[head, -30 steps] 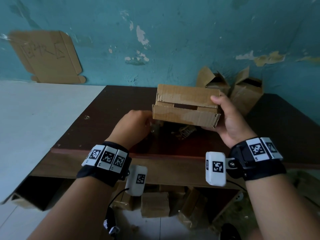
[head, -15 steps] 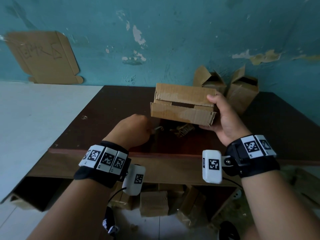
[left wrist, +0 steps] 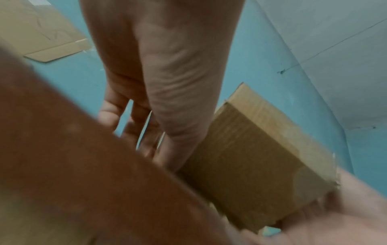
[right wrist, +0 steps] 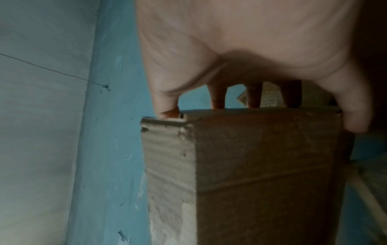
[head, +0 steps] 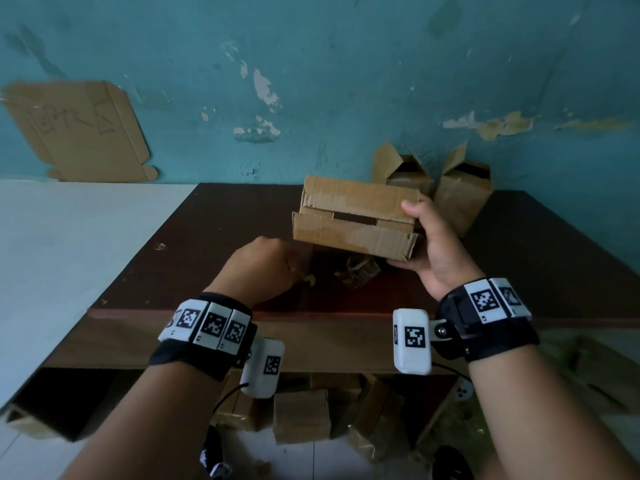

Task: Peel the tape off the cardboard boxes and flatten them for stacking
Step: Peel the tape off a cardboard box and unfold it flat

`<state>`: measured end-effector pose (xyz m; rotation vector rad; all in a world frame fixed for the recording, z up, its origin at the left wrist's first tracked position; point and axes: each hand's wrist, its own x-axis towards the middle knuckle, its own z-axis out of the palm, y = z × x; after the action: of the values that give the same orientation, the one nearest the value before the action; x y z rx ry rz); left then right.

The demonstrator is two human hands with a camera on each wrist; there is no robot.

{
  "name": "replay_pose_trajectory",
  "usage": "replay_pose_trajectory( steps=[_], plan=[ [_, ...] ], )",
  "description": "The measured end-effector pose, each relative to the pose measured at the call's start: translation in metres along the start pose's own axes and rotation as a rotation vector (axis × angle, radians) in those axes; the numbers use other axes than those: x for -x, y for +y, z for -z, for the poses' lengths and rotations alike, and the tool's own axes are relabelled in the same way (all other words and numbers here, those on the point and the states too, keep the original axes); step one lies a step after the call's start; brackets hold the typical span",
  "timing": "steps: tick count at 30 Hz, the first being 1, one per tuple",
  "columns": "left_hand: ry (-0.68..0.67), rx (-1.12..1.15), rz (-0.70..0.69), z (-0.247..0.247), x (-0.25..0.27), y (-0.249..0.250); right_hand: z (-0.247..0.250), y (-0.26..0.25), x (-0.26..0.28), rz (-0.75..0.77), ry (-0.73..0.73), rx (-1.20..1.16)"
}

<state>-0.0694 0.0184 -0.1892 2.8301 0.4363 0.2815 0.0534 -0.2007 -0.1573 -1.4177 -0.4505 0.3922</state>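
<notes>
My right hand (head: 420, 237) grips the right end of a brown cardboard box (head: 349, 233) and holds it above the dark table (head: 225, 237). The thumb lies on top and the fingers reach underneath. The box's near side shows loose flaps with a dark gap between them. In the right wrist view the fingers (right wrist: 217, 99) hook over the far edge of the box (right wrist: 261, 165). My left hand (head: 263, 268) hovers low over the table, left of and below the box. In the left wrist view its fingers (left wrist: 136, 126) are loosely extended with nothing between them. A small pale scrap (head: 308, 278) lies by the fingertips.
A crumpled wad of peeled tape (head: 358, 271) lies on the table under the box. Two open-topped boxes (head: 401, 171) (head: 462, 192) stand at the back right against the teal wall. Flattened cardboard (head: 76, 133) leans on the wall at left. More boxes (head: 301, 414) sit under the table.
My left hand has come away from the box's lower left corner and moved down and left toward the table. The right hand has kept its hold on the box.
</notes>
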Motion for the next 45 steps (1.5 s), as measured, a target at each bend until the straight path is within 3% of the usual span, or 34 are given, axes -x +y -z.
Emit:
replay_pose_trajectory(
  steps=[3, 10, 12, 16, 18, 24, 28, 34, 38, 42, 45],
  plan=[
    [0.077, 0.054, -0.04, -0.009, -0.003, 0.004, 0.002, -0.001, 0.001, -0.001, 0.002, -0.007],
    [0.102, 0.143, -0.06, -0.016, -0.012, 0.001, 0.005, -0.004, 0.0, -0.003, -0.003, -0.037],
    [0.069, 0.123, -0.058, -0.015, -0.013, 0.001, 0.006, -0.005, -0.001, 0.0, 0.003, -0.045],
    [-0.12, 0.177, -0.017, -0.007, -0.013, 0.005, 0.005, -0.009, 0.0, 0.013, 0.009, -0.08],
    [-0.134, 0.171, -0.05, -0.006, -0.012, 0.007, 0.005, -0.01, 0.001, 0.018, 0.001, -0.1],
    [0.089, 0.159, -0.09, -0.009, -0.01, 0.002, 0.005, -0.012, 0.0, 0.03, -0.005, -0.161],
    [0.101, 0.168, -0.093, -0.009, -0.011, -0.002, 0.008, -0.01, -0.002, 0.035, -0.008, -0.178],
    [0.223, 0.224, -0.061, -0.012, -0.012, -0.008, 0.005, -0.01, -0.002, 0.02, -0.015, -0.173],
    [0.218, 0.275, -0.069, -0.013, -0.014, -0.01, 0.003, -0.011, -0.001, 0.022, -0.014, -0.177],
    [0.323, 0.233, -0.106, -0.016, -0.015, -0.012, 0.001, -0.011, 0.0, 0.017, -0.002, -0.194],
    [0.253, 0.198, -0.115, -0.017, -0.014, -0.013, -0.001, -0.012, 0.002, 0.02, -0.004, -0.184]
  ],
)
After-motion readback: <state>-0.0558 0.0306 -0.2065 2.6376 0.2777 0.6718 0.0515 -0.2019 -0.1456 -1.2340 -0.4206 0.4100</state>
